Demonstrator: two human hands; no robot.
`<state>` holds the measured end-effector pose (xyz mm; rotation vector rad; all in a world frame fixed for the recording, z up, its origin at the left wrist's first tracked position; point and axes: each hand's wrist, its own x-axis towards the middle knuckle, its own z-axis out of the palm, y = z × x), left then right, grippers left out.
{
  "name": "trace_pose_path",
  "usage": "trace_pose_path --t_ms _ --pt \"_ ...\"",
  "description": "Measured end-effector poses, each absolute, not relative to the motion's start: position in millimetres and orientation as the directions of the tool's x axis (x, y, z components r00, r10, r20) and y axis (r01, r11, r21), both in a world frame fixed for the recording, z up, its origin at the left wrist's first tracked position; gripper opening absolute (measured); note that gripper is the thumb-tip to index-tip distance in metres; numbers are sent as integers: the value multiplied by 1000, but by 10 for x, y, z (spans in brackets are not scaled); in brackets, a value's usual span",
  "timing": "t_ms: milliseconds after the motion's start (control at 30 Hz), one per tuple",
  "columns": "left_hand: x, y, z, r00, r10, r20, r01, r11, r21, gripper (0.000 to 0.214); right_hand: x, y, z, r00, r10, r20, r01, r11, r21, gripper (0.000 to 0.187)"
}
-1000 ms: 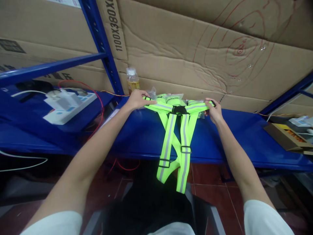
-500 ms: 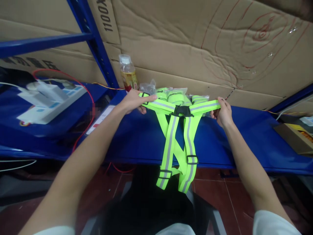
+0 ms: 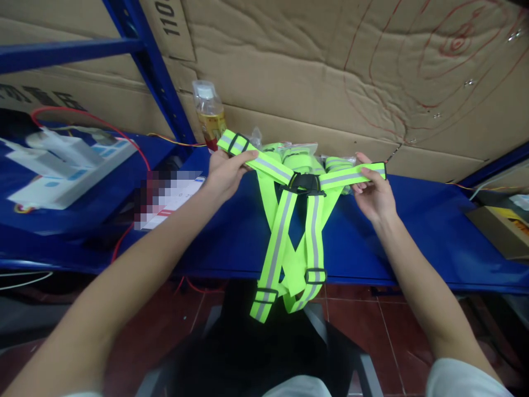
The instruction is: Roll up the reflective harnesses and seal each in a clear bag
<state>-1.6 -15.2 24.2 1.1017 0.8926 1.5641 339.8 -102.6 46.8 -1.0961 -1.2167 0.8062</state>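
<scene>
A neon yellow-green reflective harness (image 3: 276, 237) with grey stripes hangs between my hands. Its waist strap is held out on both sides of a black buckle (image 3: 305, 182). My left hand (image 3: 225, 173) pinches the left strap end beside a black slider, thumb on top. On the other side, my right hand (image 3: 377, 190) grips the right strap end between thumb and fingers. The shoulder straps cross and dangle over the shelf's front edge, with black sliders low on them. Behind the harness lie several rolled yellow-green straps in clear bags (image 3: 298, 159), partly hidden.
A blue shelf (image 3: 421, 231) carries everything. A drink bottle (image 3: 211, 118) stands at the back left. Left of it lie a white power strip (image 3: 74, 175), a red cable (image 3: 136, 146) and a partly blurred phone or card (image 3: 182, 193). A cardboard box (image 3: 496, 231) sits far right.
Both strap ends now stick out past my fingers, the left one raised and tilted. My left hand has turned and its grip has shifted along the strap. The view has moved slightly.
</scene>
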Motion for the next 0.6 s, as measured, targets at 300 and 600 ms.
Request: trace_pose_path --t_ms 300,600 --pt "233 -493 230 -63 927 370 -178 -375 910 32 3040 -1234 376 305 826 473 290 393 -873 45" --pt "405 -836 327 137 919 371 -250 -330 910 47 2822 -1248 426 -6 967 255 63 255 -965 61"
